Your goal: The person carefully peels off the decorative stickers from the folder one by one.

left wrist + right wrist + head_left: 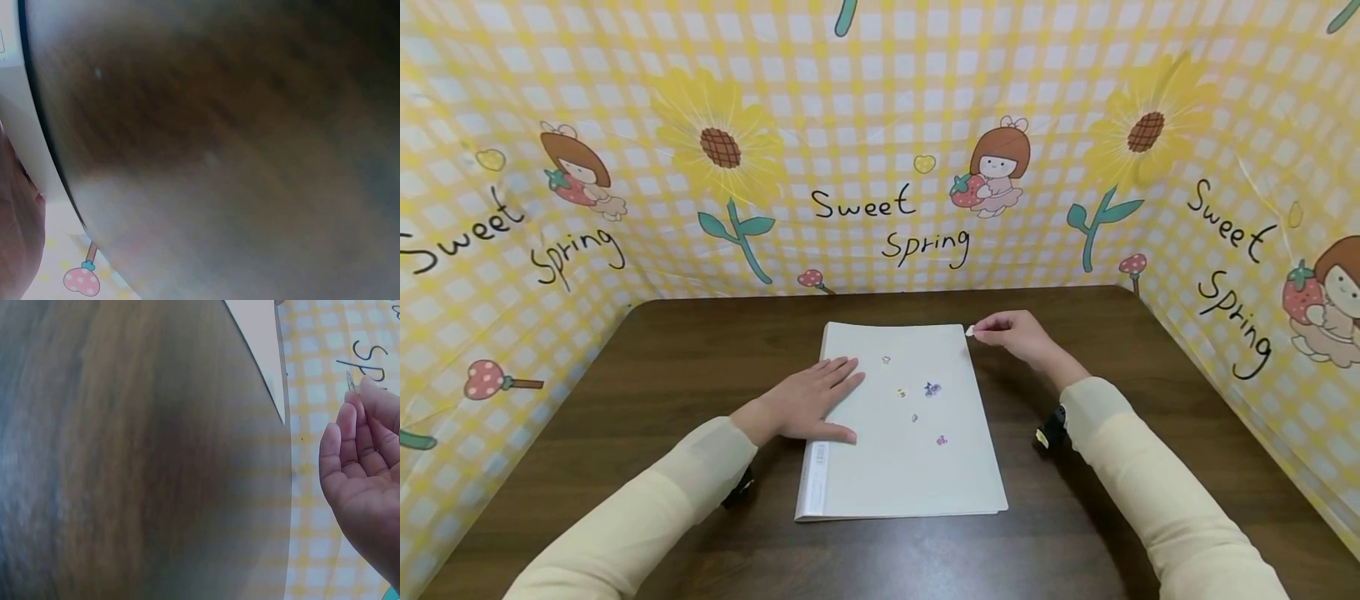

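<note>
A white folder (880, 475) lies closed on the table, its spine to the left. Several small colourful stickers dot its cover, among them a blue-purple one (932, 389) and a pink one (942, 440). My left hand (808, 400) rests flat on the left part of the cover with its fingers spread. Just off the folder's far right corner, my right hand (1018, 337) pinches a small thin whitish sticker (350, 380) between thumb and forefinger. The sticker's face cannot be made out. Only an edge of the left hand (19, 231) shows in the left wrist view.
The dark wooden table (662, 375) extends around the folder on all sides. A yellow checked cloth (865, 125) with flowers and cartoon figures stands up behind the table and along both sides. Dark devices sit under both wrists, the right one (1051, 432) more visible.
</note>
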Motion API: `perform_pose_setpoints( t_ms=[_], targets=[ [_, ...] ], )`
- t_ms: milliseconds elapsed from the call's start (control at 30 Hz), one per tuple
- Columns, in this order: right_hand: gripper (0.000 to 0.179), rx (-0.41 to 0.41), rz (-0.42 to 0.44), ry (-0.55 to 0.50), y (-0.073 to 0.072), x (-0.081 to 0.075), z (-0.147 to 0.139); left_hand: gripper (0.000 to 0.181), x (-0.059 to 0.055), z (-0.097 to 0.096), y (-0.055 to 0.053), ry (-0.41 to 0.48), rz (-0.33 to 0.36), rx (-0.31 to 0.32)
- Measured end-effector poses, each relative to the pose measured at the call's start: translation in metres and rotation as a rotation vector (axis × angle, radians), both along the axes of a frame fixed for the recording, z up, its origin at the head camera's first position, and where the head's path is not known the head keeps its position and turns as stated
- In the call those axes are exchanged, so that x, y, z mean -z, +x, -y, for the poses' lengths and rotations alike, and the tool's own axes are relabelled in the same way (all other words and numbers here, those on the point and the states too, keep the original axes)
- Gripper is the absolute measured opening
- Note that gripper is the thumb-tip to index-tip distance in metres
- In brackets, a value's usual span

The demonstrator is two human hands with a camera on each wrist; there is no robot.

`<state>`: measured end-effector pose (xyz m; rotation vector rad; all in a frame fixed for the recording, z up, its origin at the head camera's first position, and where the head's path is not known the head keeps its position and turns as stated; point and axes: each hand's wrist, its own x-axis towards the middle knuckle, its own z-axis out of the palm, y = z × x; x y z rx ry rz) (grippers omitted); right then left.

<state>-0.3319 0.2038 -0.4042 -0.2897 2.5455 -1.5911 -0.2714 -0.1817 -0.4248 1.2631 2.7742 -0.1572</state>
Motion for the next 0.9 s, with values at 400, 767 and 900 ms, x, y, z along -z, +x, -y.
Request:
perform_pose_setpoints(
  t_ms=[400,767,900],
  targets=[
    [0.023,0.068,0.001,-0.036,-0.012,0.007,-0.018,0.107,0.000,0.000,0.000,-0.009,0.015,-0.017],
    [0.028,0.089,0.028,-0.040,-0.028,0.017,-0.032,0.107,0.001,0.000,-0.001,-0.010,0.024,-0.018],
    [0.028,0.094,0.045,-0.023,-0.030,0.019,-0.032,0.107,-0.001,0.000,0.000,-0.015,0.029,-0.025]
  ],
)
